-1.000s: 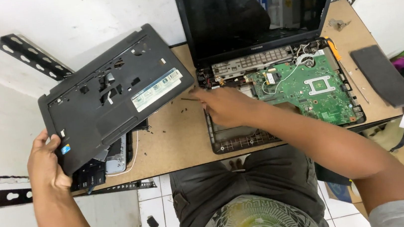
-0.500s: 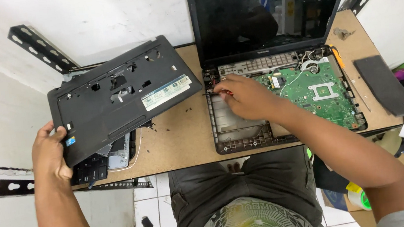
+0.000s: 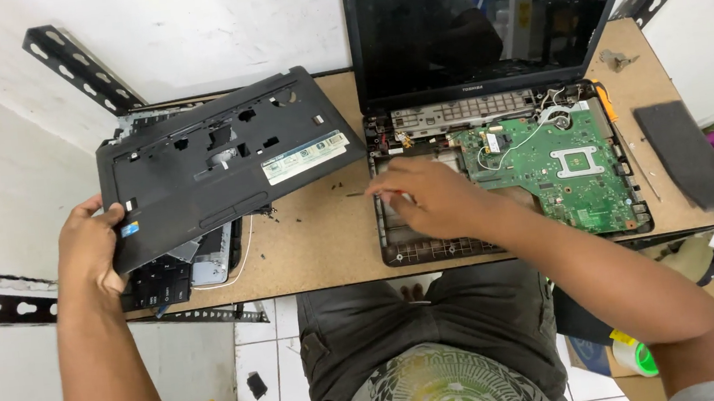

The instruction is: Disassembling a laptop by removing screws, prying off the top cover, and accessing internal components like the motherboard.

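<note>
the wooden table (image 3: 326, 239) carries an opened laptop (image 3: 499, 124) with its dark screen upright at the far edge and the base stripped of its top cover. inside the base the green motherboard (image 3: 565, 165) lies bare on the right side, with a silver square bracket in its middle and white wires curling above it; the left part of the base is an empty black tray.

left of the laptop is the removed black palmrest cover (image 3: 221, 166) — a wide, flat plastic panel, tilted up off the table, with several cut-outs, a long white sticker near its right end and a small coloured sticker at its near left corner. the left hand (image 3: 90, 251) grips that near left corner, fingers closed around the edge. under the cover lies a black keyboard (image 3: 158, 283) beside a silvery part.

the right hand (image 3: 427, 197) rests over the empty left part of the base, fingers curled loosely; whether it holds anything — something thin shows at the fingertips — cannot be told.

a dark grey flat pad (image 3: 688, 152) lies at the table's right edge.
</note>
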